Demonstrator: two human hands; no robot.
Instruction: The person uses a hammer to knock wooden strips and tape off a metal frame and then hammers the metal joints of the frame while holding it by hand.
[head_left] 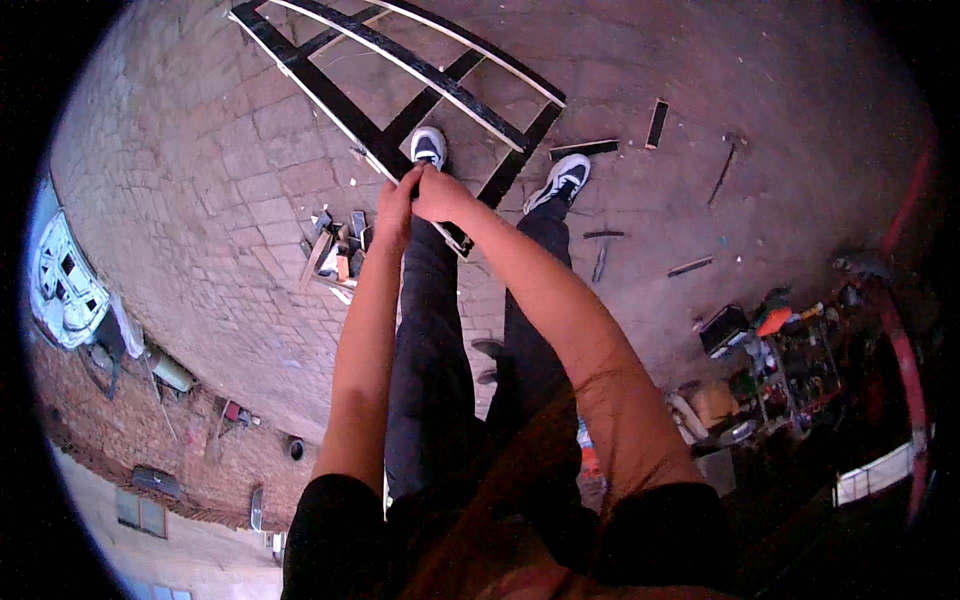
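Note:
A wooden frame [350, 107] of black slats with pale edges reaches from the upper left to between my legs. My left hand [396, 205] is closed at its near rail, fingers bent around the edge. Right beside it, my right hand [440, 195] is closed at the same rail, the two hands touching. Their fingertips are partly hidden, and whether a small piece is also pinched there I cannot tell. My left shoe [428, 147] shows within the frame's outline, while the right shoe [567, 180] stands outside it.
Beside the frame sits a box of small offcuts [340, 250]. Short black strips [656, 124] and a hammer-shaped tool [602, 250] lie on the brick paving [270, 200]. Cluttered shelving [790, 370] stands at right, near a red pole [908, 370]. A white panel [68, 280] is at far left.

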